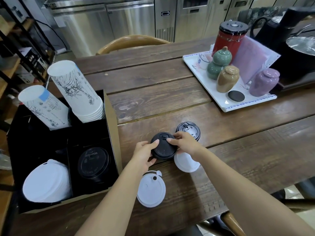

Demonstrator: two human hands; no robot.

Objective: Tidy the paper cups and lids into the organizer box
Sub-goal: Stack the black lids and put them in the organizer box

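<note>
A black lid [163, 148] sits in the middle of the wooden table, gripped by my left hand [144, 155] on its left rim and my right hand [185, 142] on its right rim. Behind my right hand lies a second black lid [189, 129]. A white lid [185, 163] lies under my right wrist, and another white lid [151, 189] lies nearer me. The organizer box [112, 126] at the left holds two stacks of printed paper cups [80, 94] [42, 108], a stack of white lids [46, 183] and a stack of black lids [93, 163].
A white tray [221, 99] at the right carries small ceramic jars, a red canister [228, 38] and a black coaster. A black kettle and a pot stand at the far right. A wooden chair back [133, 41] rises behind the table.
</note>
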